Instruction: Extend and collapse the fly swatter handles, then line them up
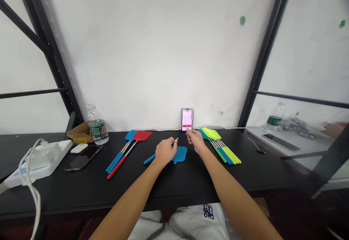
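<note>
My left hand point(165, 151) is closed around a fly swatter handle; its blue grip point(149, 159) sticks out to the left, and a thin metal rod tip shows above the fingers. Just right of that hand, a blue swatter head point(180, 154) lies on the black table, apart from the rod tip. My right hand point(195, 140) is raised in front of the propped phone, thumb and fingers pinched together; anything between them is too small to make out. Right of it lies a fanned row of several swatters point(222, 147) with yellow, blue and green grips.
On the left lie blue and red swatters point(141, 135). Farther left are a dark phone point(84, 158), a white case point(79, 148), a water bottle point(97, 125), a cardboard box point(80, 133) and a power strip point(40, 163). A lit phone point(187, 122) leans against the wall.
</note>
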A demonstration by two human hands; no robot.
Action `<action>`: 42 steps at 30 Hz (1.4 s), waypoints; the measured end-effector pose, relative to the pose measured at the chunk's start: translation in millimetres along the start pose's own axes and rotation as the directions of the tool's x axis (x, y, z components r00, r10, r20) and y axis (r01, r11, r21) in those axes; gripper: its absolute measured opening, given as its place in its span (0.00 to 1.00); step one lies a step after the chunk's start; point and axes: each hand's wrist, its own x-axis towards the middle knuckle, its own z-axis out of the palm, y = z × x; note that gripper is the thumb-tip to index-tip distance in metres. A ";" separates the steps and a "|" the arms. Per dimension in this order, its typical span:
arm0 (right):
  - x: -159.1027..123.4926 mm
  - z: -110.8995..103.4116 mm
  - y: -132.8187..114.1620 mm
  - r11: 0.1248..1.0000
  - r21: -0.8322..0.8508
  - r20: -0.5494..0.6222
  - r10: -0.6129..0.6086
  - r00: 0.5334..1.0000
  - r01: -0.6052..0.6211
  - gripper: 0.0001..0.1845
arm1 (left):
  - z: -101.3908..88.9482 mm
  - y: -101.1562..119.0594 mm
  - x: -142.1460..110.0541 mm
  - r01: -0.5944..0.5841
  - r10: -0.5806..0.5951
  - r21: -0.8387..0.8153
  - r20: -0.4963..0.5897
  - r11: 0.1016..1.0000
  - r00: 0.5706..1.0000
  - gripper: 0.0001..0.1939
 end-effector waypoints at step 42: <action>-10.6 9.8 7.8 0.891 -0.380 0.364 -0.103 0.926 0.248 0.07 | 2.1 -0.2 0.2 -0.038 0.038 0.011 0.007 0.999 0.999 0.14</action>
